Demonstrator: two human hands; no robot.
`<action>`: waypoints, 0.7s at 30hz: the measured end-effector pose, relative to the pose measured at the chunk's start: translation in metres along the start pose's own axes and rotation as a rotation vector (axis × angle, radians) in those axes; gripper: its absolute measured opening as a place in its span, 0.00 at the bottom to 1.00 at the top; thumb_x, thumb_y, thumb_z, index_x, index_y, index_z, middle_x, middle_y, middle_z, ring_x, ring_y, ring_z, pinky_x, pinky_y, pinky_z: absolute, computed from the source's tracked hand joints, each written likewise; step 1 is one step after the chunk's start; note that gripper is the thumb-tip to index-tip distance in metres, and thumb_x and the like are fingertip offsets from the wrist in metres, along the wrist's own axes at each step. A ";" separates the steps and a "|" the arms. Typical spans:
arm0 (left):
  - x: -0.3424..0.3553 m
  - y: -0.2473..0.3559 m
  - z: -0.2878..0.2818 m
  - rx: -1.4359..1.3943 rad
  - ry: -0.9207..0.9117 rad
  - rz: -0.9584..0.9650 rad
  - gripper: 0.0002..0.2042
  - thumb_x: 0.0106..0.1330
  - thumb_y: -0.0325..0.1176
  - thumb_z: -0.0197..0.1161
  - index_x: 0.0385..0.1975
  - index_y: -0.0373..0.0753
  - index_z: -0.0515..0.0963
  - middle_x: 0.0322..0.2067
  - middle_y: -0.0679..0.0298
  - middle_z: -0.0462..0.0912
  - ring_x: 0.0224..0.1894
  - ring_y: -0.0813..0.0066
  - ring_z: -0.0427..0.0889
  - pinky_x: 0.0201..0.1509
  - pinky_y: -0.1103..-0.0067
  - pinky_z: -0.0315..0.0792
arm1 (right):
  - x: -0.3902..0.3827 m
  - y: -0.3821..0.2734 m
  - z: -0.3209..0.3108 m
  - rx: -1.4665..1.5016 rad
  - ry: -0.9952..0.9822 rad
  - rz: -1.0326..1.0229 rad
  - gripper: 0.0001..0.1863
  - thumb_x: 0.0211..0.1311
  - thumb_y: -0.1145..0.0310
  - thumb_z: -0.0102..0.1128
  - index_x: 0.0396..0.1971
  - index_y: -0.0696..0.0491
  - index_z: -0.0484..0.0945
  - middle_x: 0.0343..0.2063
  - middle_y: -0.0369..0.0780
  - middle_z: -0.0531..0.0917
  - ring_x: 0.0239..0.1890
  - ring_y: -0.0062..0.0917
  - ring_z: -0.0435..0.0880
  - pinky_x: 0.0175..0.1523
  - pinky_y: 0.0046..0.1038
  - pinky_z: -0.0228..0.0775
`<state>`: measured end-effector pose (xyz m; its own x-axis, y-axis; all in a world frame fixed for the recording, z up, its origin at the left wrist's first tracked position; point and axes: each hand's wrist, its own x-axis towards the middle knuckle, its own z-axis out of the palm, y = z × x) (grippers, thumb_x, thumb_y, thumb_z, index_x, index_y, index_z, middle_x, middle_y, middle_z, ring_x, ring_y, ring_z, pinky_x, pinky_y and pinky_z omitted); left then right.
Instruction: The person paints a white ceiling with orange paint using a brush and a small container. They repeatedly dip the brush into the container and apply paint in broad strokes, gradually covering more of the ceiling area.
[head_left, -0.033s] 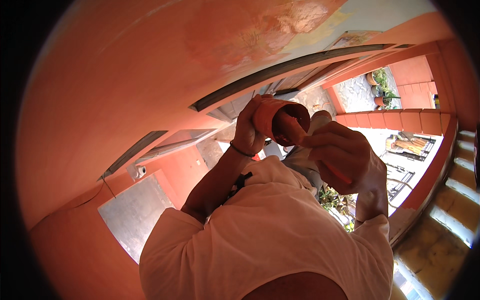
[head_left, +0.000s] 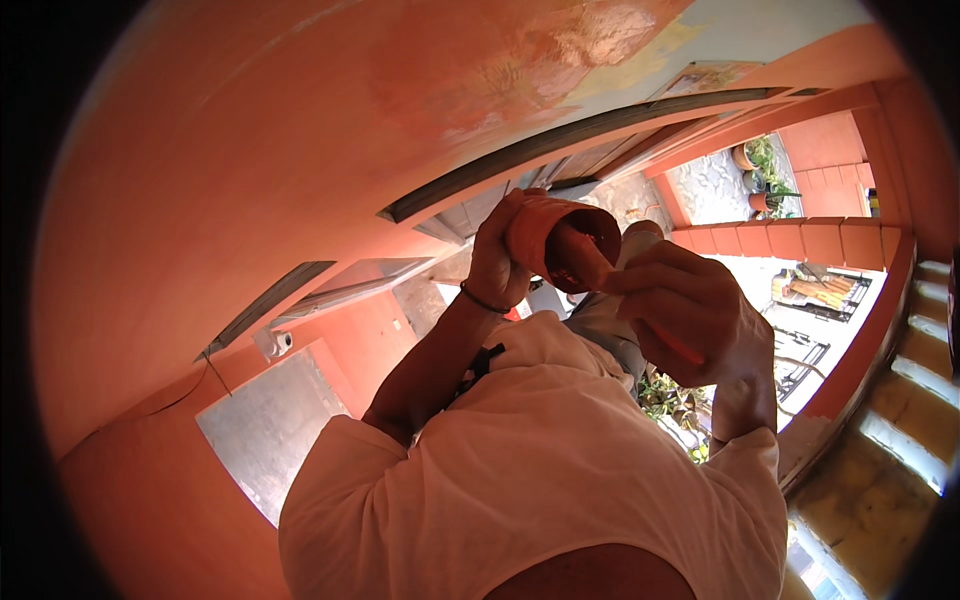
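Before the orange wall [head_left: 250,150], a person in a white shirt [head_left: 540,470] raises both forearms to a terracotta pot [head_left: 560,240] held at centre, its mouth tilted toward the camera. The right hand [head_left: 690,310] is half closed, its fingers curled at the pot's rim and reaching inside. The left hand [head_left: 497,260] is wrapped firmly around the pot's outer wall, a dark band at the wrist.

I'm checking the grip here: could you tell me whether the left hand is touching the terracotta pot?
Touching: the head view shows the left hand wrapped around the side of the terracotta pot.
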<state>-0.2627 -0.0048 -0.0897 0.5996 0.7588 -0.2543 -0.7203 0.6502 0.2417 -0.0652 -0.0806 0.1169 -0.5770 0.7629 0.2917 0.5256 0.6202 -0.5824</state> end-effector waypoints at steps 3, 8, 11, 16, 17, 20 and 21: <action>-0.004 -0.001 0.001 0.015 0.010 0.006 0.23 0.82 0.48 0.55 0.58 0.29 0.75 0.50 0.53 0.86 0.53 0.63 0.87 0.62 0.66 0.80 | 0.000 0.004 0.000 0.003 -0.033 -0.038 0.12 0.44 0.85 0.67 0.33 0.63 0.81 0.43 0.49 0.88 0.39 0.42 0.86 0.40 0.38 0.82; -0.001 -0.001 0.006 0.074 0.049 0.031 0.21 0.79 0.47 0.60 0.56 0.32 0.76 0.48 0.54 0.87 0.51 0.64 0.88 0.60 0.67 0.82 | 0.001 0.011 0.002 0.014 -0.066 -0.017 0.14 0.42 0.85 0.67 0.34 0.62 0.81 0.42 0.46 0.87 0.41 0.42 0.86 0.45 0.40 0.82; 0.005 0.000 0.005 0.102 0.066 0.043 0.21 0.77 0.47 0.62 0.55 0.34 0.77 0.47 0.55 0.87 0.50 0.65 0.88 0.58 0.67 0.83 | 0.002 0.020 0.005 0.014 -0.020 -0.038 0.14 0.45 0.82 0.69 0.35 0.57 0.82 0.39 0.42 0.88 0.39 0.39 0.86 0.40 0.39 0.78; 0.005 -0.001 0.005 0.147 0.102 0.055 0.21 0.76 0.46 0.63 0.55 0.34 0.77 0.46 0.55 0.86 0.49 0.65 0.88 0.57 0.69 0.83 | -0.002 0.022 0.004 0.040 -0.071 0.014 0.14 0.44 0.87 0.68 0.34 0.60 0.81 0.41 0.45 0.88 0.42 0.40 0.86 0.47 0.41 0.79; 0.005 -0.002 0.004 0.150 0.107 0.055 0.21 0.76 0.46 0.63 0.55 0.34 0.77 0.46 0.55 0.86 0.49 0.65 0.87 0.57 0.69 0.82 | -0.003 0.022 0.004 0.042 -0.073 0.019 0.14 0.44 0.87 0.68 0.34 0.60 0.81 0.41 0.45 0.88 0.41 0.40 0.86 0.48 0.41 0.79; 0.005 -0.004 0.004 0.165 0.108 0.052 0.21 0.76 0.46 0.63 0.55 0.33 0.77 0.46 0.55 0.86 0.49 0.66 0.87 0.57 0.69 0.82 | -0.008 0.030 0.009 0.010 -0.015 0.005 0.15 0.45 0.81 0.68 0.37 0.54 0.84 0.38 0.39 0.88 0.38 0.38 0.86 0.38 0.39 0.71; 0.005 -0.004 0.005 0.170 0.106 0.050 0.21 0.76 0.46 0.63 0.55 0.33 0.77 0.46 0.56 0.86 0.49 0.66 0.87 0.57 0.69 0.82 | -0.009 0.029 0.007 0.022 -0.014 0.020 0.16 0.46 0.81 0.68 0.38 0.54 0.84 0.38 0.39 0.88 0.38 0.38 0.86 0.39 0.39 0.71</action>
<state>-0.2551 -0.0032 -0.0877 0.5179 0.7881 -0.3328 -0.6741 0.6154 0.4085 -0.0492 -0.0703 0.0921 -0.5755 0.7724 0.2689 0.5232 0.6004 -0.6048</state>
